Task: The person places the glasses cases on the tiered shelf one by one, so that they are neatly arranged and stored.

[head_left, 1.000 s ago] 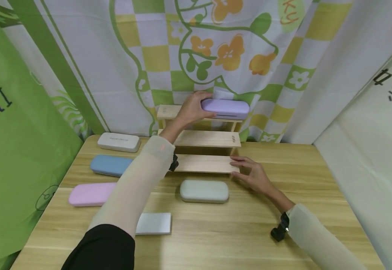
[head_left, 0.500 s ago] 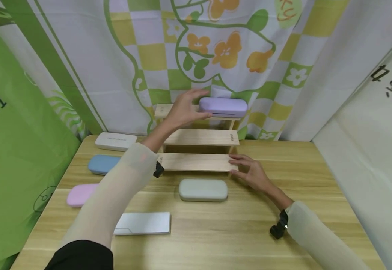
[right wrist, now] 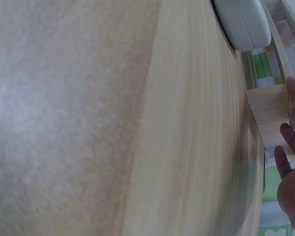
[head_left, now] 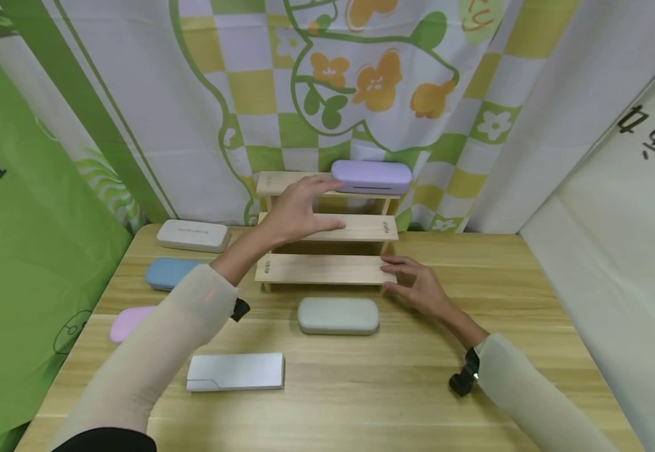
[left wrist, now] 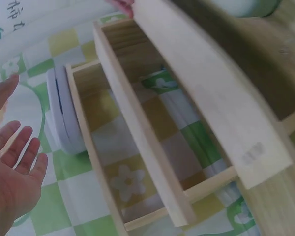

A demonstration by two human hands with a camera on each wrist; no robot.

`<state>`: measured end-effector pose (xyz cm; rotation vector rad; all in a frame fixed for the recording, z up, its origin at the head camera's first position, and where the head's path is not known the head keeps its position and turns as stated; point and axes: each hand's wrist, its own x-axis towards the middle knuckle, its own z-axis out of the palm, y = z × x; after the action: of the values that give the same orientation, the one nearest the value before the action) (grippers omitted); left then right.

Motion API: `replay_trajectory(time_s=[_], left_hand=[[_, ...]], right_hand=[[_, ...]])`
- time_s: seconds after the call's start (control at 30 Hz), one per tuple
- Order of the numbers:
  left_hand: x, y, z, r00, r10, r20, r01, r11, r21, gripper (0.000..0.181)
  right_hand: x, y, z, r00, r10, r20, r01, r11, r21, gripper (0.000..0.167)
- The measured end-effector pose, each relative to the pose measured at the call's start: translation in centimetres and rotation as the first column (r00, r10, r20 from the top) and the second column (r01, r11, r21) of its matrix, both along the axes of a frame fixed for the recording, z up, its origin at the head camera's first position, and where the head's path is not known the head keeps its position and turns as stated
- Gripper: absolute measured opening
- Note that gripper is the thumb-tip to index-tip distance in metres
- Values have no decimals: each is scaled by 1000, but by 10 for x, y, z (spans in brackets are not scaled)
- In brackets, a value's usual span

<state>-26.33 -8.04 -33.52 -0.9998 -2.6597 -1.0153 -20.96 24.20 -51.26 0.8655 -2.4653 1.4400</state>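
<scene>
Would call this an early stage: see one purple case (head_left: 371, 177) resting on the top shelf (head_left: 279, 182) of the wooden rack (head_left: 367, 227), at 1 o'clock from the rack's centre. Can count five more cases down on the tabletop (head_left: 361, 402), probably left to deal with: round the same centre, a grey-green case (head_left: 338, 316) at 6 o'clock, a silver case (head_left: 236, 371) at 7, a pink case (head_left: 127, 323) at 8, partly covered by the left sleeve (head_left: 158, 351), a blue case (head_left: 169, 273) between 8 and 9, a white case (head_left: 192, 235) at 9. See the left hand (head_left: 296, 213) spread, holding nothing, near the purple case but apart from it; see the right hand (head_left: 420, 292) at 4 o'clock, holding the right end of the bottom shelf (head_left: 316, 270) between thumb and fingers.
</scene>
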Motion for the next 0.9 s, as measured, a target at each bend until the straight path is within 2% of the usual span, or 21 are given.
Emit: replay_trajectory(time_s=[0.27,0.5,0.7,0.9], left_hand=[[20,-9,-19,999,-49,2,49,999,-8,76],[38,-15,-37,997,-68,22,69,996,-52,75],[50,-22,-53,997,-80,21,81,995,-53,74],[62,-30,-63,996,-83,14,84,995,-52,77]], right_hand=[[-1,0,0,1000,-4,-8,4,1000,18,37],[0,-1,0,1000,-15,-6,15,1000,25,37],[0,-1,1,1000,-11,-10,12,1000,19,36],[0,1,-1,1000,-15,0,15,1000,22,36]])
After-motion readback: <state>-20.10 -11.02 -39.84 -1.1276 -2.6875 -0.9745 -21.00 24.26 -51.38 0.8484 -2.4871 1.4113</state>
